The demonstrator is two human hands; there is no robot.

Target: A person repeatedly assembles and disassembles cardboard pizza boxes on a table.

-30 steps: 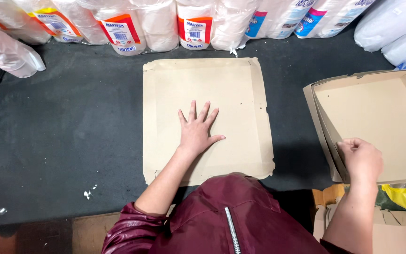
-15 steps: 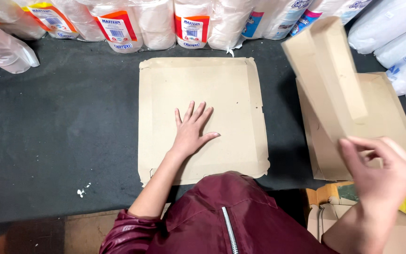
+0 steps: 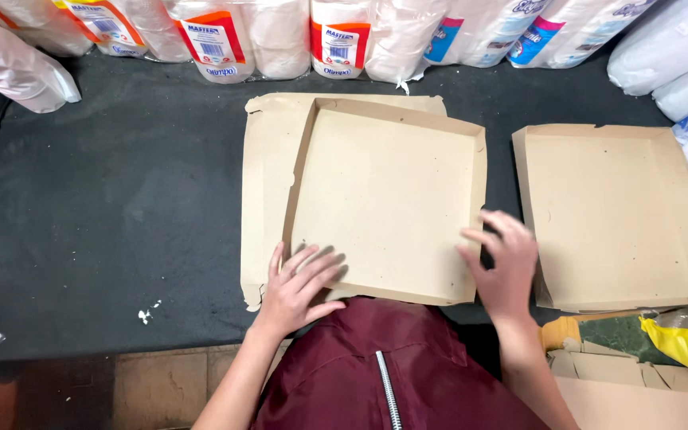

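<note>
Two open hands, left (image 3: 296,291) and right (image 3: 503,267), rest flat (nothing gripped) on a cardboard tray (image 3: 388,199) over dark matting (image 3: 121,207).

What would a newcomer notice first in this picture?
First, the shallow cardboard tray in the middle, lying on a flat cardboard sheet, with the left hand at its near left corner and the right hand at its near right edge. A second tray lies to the right on the dark table. A row of plastic-wrapped paper rolls lines the far edge.
</note>
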